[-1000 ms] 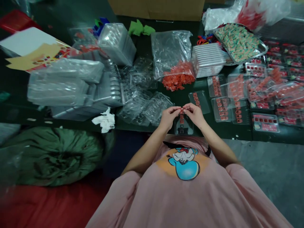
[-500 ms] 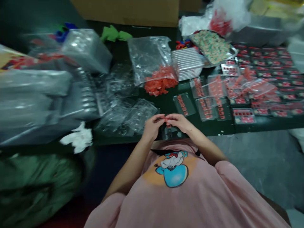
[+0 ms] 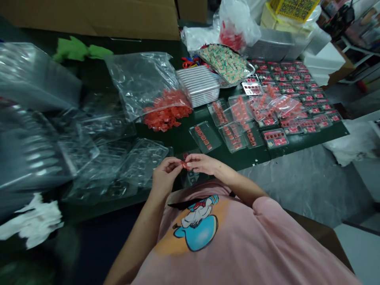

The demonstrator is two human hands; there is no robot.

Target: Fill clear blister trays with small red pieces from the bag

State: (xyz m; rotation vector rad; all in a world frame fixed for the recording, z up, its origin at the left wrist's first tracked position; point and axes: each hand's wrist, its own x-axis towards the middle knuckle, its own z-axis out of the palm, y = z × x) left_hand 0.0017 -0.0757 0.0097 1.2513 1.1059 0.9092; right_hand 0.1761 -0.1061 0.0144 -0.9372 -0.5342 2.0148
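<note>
The dark green tabletop (image 3: 178, 140) carries clear plastic blisters (image 3: 145, 160) and a red heap (image 3: 170, 113) at the mouth of a plastic bag (image 3: 139, 81). Compared with one second earlier, the view has swung right, bringing a yellow crate (image 3: 293, 10) into frame; the handwork appears unaffected. Left hand (image 3: 166, 174) and right hand (image 3: 204, 163) meet, each grip narrow, apparently pinching one small red piece (image 3: 184, 164) above a clear tray (image 3: 190, 179) near the front edge.

pink top (image 3: 252, 245) | short slvs (image 3: 265, 208) | cartoon print (image 3: 197, 233), wht/blue on orange | blk strip (image 3: 182, 206), poss. strap
</note>
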